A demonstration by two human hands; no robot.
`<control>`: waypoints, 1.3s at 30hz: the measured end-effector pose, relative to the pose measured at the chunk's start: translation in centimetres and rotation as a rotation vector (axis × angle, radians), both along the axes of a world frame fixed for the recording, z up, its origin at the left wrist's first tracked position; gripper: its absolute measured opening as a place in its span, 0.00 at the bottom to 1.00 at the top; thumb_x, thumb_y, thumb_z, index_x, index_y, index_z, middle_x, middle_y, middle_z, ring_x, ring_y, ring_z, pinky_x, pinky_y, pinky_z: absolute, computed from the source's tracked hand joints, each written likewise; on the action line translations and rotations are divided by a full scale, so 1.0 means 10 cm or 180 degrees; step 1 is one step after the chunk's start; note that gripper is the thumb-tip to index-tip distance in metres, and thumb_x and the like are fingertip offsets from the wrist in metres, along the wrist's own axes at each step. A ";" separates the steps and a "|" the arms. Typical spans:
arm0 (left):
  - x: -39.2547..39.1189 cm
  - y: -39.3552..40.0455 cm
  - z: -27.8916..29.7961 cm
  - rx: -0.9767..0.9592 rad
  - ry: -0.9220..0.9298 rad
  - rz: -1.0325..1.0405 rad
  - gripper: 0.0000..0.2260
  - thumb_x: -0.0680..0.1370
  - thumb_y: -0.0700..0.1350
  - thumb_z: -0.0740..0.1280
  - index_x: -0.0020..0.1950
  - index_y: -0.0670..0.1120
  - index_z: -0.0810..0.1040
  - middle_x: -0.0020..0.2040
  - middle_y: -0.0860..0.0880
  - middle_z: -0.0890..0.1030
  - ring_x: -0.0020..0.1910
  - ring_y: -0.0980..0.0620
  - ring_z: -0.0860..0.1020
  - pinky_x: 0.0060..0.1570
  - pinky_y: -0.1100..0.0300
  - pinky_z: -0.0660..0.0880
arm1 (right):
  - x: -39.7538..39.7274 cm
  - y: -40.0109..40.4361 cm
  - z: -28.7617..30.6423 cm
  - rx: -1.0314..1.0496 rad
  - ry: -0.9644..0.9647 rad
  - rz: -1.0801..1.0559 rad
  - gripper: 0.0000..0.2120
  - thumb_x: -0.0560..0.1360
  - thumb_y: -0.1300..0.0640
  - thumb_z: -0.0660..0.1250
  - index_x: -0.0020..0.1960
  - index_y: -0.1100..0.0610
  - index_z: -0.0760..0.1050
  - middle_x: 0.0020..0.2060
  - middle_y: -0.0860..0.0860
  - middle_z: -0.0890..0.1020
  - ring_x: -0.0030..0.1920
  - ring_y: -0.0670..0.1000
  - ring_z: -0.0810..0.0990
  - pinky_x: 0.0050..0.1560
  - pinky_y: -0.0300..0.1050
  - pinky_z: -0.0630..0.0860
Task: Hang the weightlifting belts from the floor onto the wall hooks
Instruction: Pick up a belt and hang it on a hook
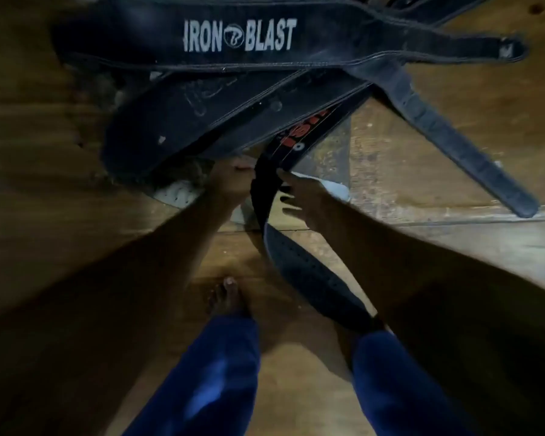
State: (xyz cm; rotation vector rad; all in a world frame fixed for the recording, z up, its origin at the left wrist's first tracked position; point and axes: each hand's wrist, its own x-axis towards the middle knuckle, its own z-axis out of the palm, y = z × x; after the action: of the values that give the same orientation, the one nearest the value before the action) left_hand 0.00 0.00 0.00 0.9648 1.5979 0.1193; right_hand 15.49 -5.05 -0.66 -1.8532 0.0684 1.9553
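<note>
Both hands (265,190) on stiff, perforated black leather belt (312,278).

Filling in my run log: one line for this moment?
stage: pickup | left hand: at black belt with red lettering | right hand: open, touching it | black IRON BLAST belt: untouched

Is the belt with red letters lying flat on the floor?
No. The red-lettered belt is partly lifted and curved, with both hands at it; its far end sits under the pile.
</note>
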 end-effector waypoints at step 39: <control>1.65 0.05 4.64 -0.0534 -0.0990 0.0248 0.19 0.78 0.63 0.67 0.55 0.49 0.84 0.50 0.46 0.88 0.49 0.48 0.86 0.55 0.49 0.81 | 1.59 -0.21 4.39 0.1399 0.0324 -0.0638 0.19 0.78 0.57 0.69 0.66 0.64 0.79 0.60 0.61 0.84 0.59 0.60 0.84 0.55 0.52 0.82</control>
State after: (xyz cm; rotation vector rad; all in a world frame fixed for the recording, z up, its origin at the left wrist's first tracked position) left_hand 16.54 0.47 46.45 0.7159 1.3353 0.1774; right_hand 31.39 -7.13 43.24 -1.4074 -0.1303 1.7553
